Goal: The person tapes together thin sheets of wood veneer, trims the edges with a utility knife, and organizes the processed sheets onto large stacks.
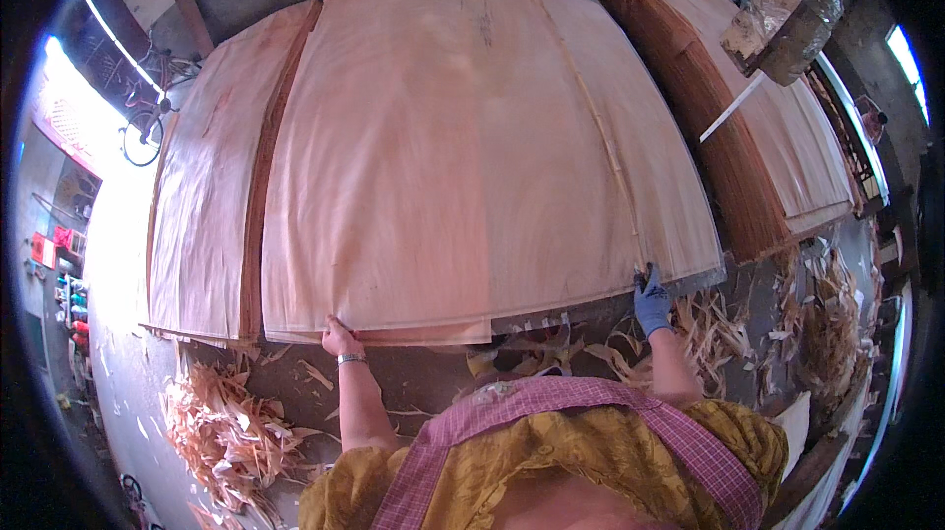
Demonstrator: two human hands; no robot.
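A broad stack of pale wood veneer sheets [423, 156] lies in front of me. My left hand [342, 340], bare with a metal band at the wrist, pinches the near edge of the top veneer sheet left of the middle. At the near right, my right hand [653, 306] wears a blue-grey glove with dark fingertips. Its fingers are closed around the near end of a long thin stick [598, 122], which rests along the sheet and runs away toward the far side.
Another veneer stack [221, 176] stands to the left, and a thicker one [689, 87] to the right. Shavings lie in heaps [231, 432] on the floor at left and as scraps [714, 333] at right. A wrapped post [792, 8] hangs over the right stack. A bicycle [143, 136] stands far left.
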